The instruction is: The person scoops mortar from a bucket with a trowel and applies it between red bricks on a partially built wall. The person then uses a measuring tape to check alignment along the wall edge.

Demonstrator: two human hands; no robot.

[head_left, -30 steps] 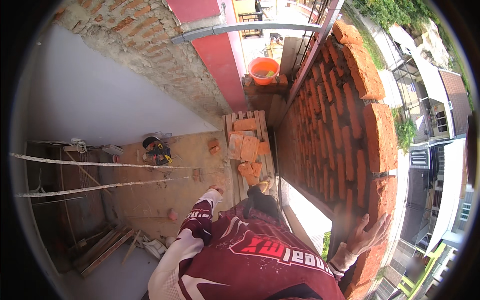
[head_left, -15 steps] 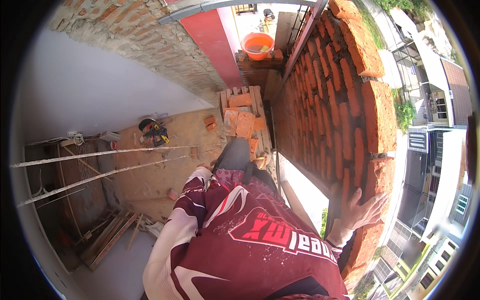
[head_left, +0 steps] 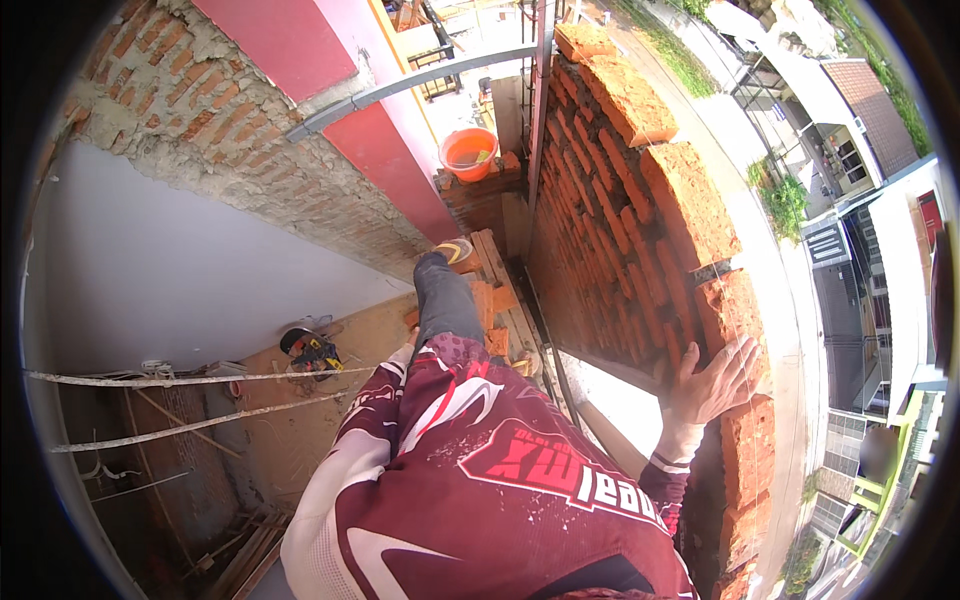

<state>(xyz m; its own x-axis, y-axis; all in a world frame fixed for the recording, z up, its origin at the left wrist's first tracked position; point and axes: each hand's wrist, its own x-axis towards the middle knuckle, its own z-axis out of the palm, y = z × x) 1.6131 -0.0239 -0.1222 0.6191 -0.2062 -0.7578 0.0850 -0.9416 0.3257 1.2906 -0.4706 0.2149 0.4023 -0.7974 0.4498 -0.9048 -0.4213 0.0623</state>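
Observation:
My right hand (head_left: pixel 718 382) lies with fingers spread on the top of the orange brick wall (head_left: pixel 610 215), against one of the rough top bricks (head_left: pixel 735 310). Nothing is in that hand. At the end of my left sleeve (head_left: pixel 390 372), only a sliver of my left hand (head_left: pixel 411 338) shows beside my bent leg (head_left: pixel 445 295); its fingers are hidden. My shoe (head_left: pixel 456 250) rests at the far end of the wooden planks (head_left: pixel 522 325). Loose bricks (head_left: pixel 503 298) lie on these planks, partly covered by my leg.
An orange basin (head_left: pixel 470 177) stands on a ledge at the far end. A grey metal bar (head_left: pixel 420 88) crosses ahead. Two pale poles (head_left: pixel 200 381) span the left side above a lower floor with tools (head_left: pixel 318 355). Beyond the wall, the ground drops to a street.
My leg has lifted and stretched forward, its shoe now on the far planks. The view has shifted and turned. My right hand stays on the wall top.

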